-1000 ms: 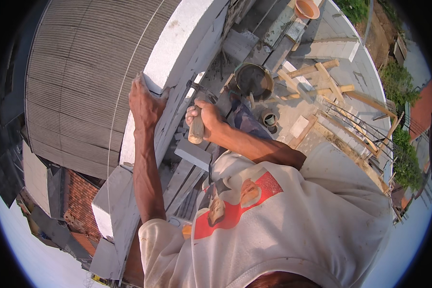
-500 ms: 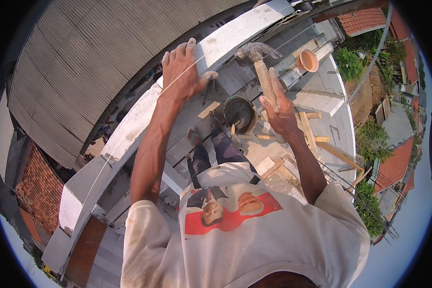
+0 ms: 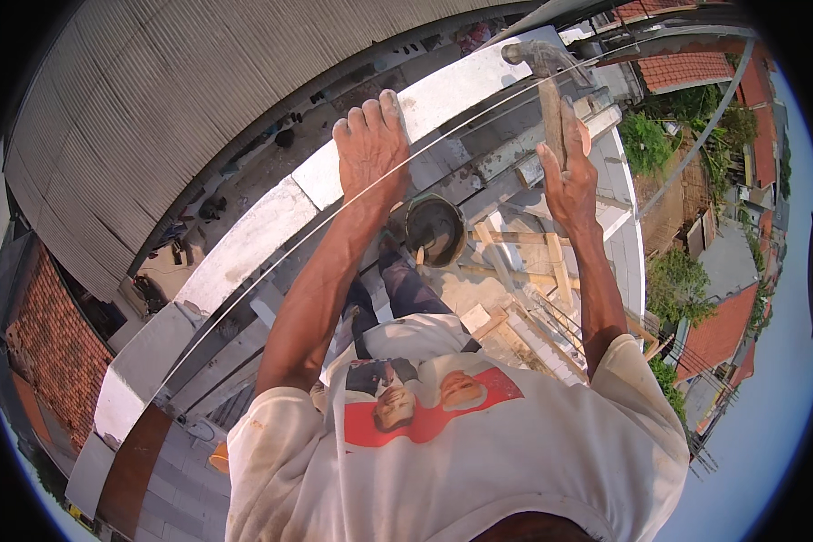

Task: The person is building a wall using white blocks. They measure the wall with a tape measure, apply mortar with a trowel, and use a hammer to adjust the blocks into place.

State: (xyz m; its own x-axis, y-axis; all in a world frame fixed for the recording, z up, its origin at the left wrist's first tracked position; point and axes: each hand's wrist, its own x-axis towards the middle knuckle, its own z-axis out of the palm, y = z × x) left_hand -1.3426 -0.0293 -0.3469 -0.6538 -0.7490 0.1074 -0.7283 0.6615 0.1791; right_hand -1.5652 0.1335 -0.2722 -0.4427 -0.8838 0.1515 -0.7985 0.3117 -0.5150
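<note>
My left hand [image 3: 370, 158] grips the top of a white block wall [image 3: 289, 194], fingers curled over it beside a joint between blocks. A taut pale string [image 3: 289, 253] runs along the wall and crosses my left wrist. My right hand [image 3: 569, 176] holds a claw hammer [image 3: 546, 86] by its wooden handle, head up, near the wall's far right end; whether the head touches the block I cannot tell. Below, between my arms, a round bucket [image 3: 434, 230] with grey mix and a tool handle stands near my legs.
A corrugated roof [image 3: 154, 117] and a yard lie beyond the wall on the left. Timber pieces [image 3: 515, 257] and boards cover the floor behind the bucket. Tiled roofs [image 3: 714, 330], trees [image 3: 682, 280] and a grey pole or cable [image 3: 696, 135] are at the right.
Both hands have moved up in the view. The hammer is raised further, toward the upper right. My left hand has shifted rightward along the wall. The view has swung, showing more roofs.
</note>
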